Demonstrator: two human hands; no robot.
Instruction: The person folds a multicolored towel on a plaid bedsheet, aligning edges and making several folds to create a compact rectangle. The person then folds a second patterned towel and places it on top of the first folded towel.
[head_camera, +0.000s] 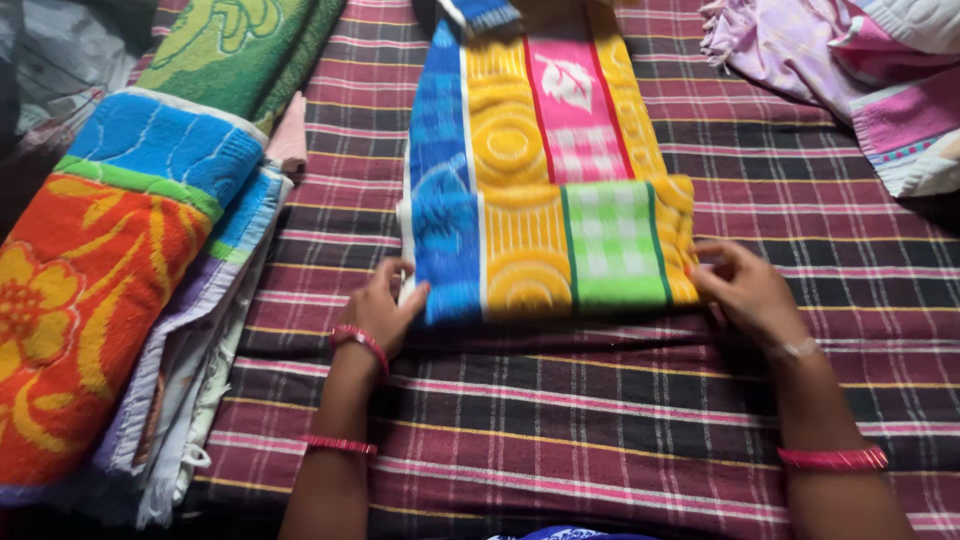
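Here, both hands, left (385, 312) and right (748, 290), pinching near corners of colourful towel (545, 200), probably to keep fold edges even.

You have a bed spread with a maroon checked cloth (600, 400). On it lie a bright patterned towel (540, 190), a stack of folded towels (110, 270) leftward, and pink linens (850, 70) at far right.

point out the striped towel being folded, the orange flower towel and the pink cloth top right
striped towel (540, 190), head view, on its yellow middle band
orange flower towel (90, 300), head view, on the orange floral part
pink cloth (790, 45), head view, on its crumpled lilac-pink fold
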